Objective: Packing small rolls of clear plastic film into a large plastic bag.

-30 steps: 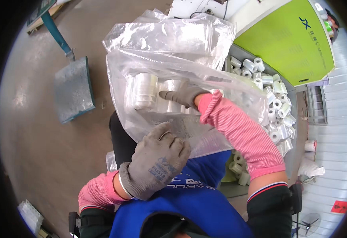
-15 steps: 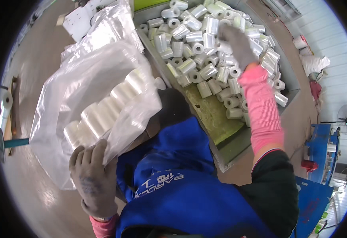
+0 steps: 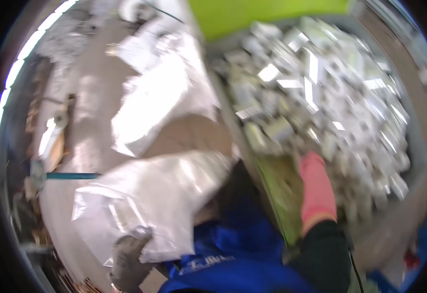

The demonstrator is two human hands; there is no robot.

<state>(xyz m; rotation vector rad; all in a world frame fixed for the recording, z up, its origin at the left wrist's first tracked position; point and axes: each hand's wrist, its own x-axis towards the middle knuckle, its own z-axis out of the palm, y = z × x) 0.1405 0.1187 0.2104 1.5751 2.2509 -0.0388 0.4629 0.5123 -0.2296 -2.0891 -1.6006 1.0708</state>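
Observation:
My left hand [image 3: 131,261], in a grey glove, is closed on the lower edge of a clear plastic bag [image 3: 140,188]. The bag lies across my lap, and the film rolls inside it are only faintly visible through the glare. My right hand [image 3: 305,142], gloved too, reaches among small clear film rolls [image 3: 350,107] heaped in a large grey bin [image 3: 228,115]. Blur and the surrounding rolls obscure its fingers, so whether it grips a roll is unclear.
A green panel [image 3: 267,17] stands behind the bin. More shiny plastic bags [image 3: 159,93] lie left of the bin. A teal bar [image 3: 72,176] juts in from the left, near a large roll [image 3: 59,118]. The whole picture is blurred.
My right hand has come nearer, from the far part of the heap to its near left part. The bag's opening has dropped and its rolls show less. The view has shifted.

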